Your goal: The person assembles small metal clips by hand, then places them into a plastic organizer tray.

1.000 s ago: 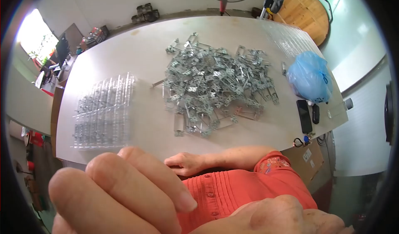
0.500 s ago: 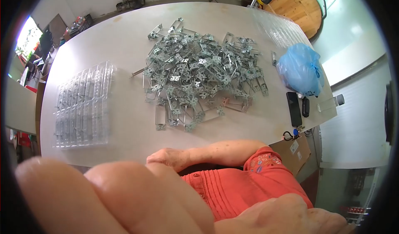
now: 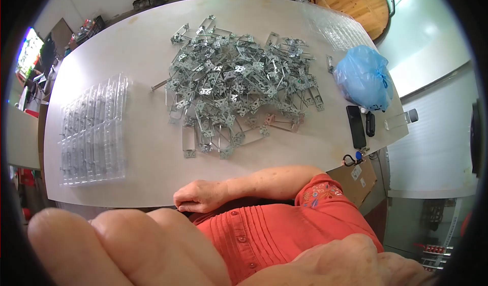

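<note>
Blurred left hand looms larger against the lens, grip unreadable, right hand stays loosely curled and empty at the white table's near edge, so the heap of grey stamped-metal brackets sits untouched mid-table.

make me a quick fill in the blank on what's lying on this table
1. The heap of metal brackets lies in the ___ of the table.
2. The clear plastic trays lie to the ___ of that heap.
3. The plastic bag beside the black phone is ___.
Missing words: middle; left; blue.
</note>
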A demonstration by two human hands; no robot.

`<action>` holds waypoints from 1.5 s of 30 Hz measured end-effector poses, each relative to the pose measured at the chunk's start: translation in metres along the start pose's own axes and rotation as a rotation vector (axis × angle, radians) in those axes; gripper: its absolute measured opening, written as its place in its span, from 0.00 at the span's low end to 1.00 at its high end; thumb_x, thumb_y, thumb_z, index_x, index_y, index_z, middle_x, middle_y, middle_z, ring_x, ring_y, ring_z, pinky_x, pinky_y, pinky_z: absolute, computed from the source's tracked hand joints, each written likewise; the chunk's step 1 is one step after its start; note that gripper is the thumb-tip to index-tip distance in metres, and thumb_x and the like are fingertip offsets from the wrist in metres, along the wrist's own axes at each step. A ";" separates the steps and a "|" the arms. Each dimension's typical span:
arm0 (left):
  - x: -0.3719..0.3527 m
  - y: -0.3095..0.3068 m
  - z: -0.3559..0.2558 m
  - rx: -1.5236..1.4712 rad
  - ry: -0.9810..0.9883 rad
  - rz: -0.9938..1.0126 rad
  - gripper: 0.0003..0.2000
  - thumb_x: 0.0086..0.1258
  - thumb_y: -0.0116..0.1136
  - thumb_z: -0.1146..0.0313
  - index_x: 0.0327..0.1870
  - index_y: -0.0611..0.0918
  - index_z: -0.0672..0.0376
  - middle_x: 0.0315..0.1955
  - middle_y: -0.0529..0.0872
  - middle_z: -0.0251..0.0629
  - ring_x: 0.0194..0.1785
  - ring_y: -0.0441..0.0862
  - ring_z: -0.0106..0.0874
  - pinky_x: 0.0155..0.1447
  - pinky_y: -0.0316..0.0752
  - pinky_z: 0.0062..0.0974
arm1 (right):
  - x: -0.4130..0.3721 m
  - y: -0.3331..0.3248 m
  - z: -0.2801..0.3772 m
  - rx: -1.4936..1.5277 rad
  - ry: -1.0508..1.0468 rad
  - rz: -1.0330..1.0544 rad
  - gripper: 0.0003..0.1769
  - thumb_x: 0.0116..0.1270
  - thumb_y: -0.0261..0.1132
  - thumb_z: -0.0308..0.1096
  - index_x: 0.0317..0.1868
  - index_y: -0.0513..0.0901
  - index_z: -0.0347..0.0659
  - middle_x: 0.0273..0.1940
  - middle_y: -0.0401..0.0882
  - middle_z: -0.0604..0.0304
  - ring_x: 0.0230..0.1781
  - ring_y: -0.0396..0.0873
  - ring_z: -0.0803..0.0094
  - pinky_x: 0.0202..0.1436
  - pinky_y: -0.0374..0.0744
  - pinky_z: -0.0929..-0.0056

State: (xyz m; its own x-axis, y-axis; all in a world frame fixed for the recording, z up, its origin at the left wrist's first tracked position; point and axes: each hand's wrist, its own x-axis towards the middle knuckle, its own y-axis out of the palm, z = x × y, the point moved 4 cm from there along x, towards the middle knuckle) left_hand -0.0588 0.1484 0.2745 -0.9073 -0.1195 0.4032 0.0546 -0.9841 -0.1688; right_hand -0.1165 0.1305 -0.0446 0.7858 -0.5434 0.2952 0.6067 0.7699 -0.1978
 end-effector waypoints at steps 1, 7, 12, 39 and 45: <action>0.003 -0.002 -0.001 -0.007 -0.003 -0.009 0.24 0.78 0.30 0.74 0.20 0.78 0.61 0.22 0.84 0.43 0.33 0.90 0.46 0.39 0.91 0.35 | -0.003 -0.003 0.000 -0.022 -0.009 -0.002 0.07 0.76 0.66 0.34 0.44 0.81 0.39 0.37 0.84 0.49 0.40 0.84 0.48 0.44 0.80 0.54; 0.023 -0.021 -0.015 -0.118 0.035 -0.105 0.23 0.77 0.32 0.74 0.21 0.78 0.61 0.22 0.84 0.42 0.33 0.89 0.45 0.39 0.89 0.34 | 0.001 -0.004 0.009 0.026 0.008 0.007 0.09 0.73 0.67 0.32 0.50 0.82 0.39 0.41 0.85 0.47 0.43 0.85 0.47 0.46 0.82 0.55; 0.042 -0.019 -0.031 -0.247 0.025 -0.141 0.21 0.76 0.35 0.75 0.22 0.79 0.61 0.23 0.84 0.42 0.33 0.88 0.44 0.38 0.88 0.34 | 0.000 -0.005 0.005 0.066 -0.020 0.045 0.19 0.71 0.66 0.31 0.61 0.81 0.41 0.47 0.86 0.45 0.48 0.85 0.46 0.51 0.83 0.57; 0.053 -0.024 -0.069 -0.453 -0.064 -0.139 0.13 0.73 0.46 0.77 0.27 0.80 0.62 0.25 0.84 0.39 0.31 0.84 0.38 0.37 0.83 0.31 | 0.011 -0.011 0.018 -0.007 0.013 0.077 0.05 0.76 0.66 0.28 0.47 0.80 0.38 0.38 0.82 0.52 0.38 0.82 0.53 0.42 0.80 0.61; 0.054 -0.024 -0.066 -0.505 -0.083 -0.145 0.11 0.73 0.49 0.78 0.28 0.81 0.62 0.25 0.84 0.38 0.31 0.83 0.36 0.36 0.82 0.31 | 0.004 -0.003 0.005 -0.004 0.099 0.082 0.06 0.78 0.63 0.33 0.46 0.80 0.40 0.36 0.79 0.52 0.37 0.82 0.55 0.42 0.80 0.59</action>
State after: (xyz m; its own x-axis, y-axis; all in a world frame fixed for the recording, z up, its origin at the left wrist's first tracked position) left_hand -0.1368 0.1738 0.2414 -0.8534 -0.0175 0.5210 -0.2949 -0.8079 -0.5103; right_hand -0.1163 0.1276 -0.0382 0.8406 -0.5095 0.1842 0.5405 0.8117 -0.2215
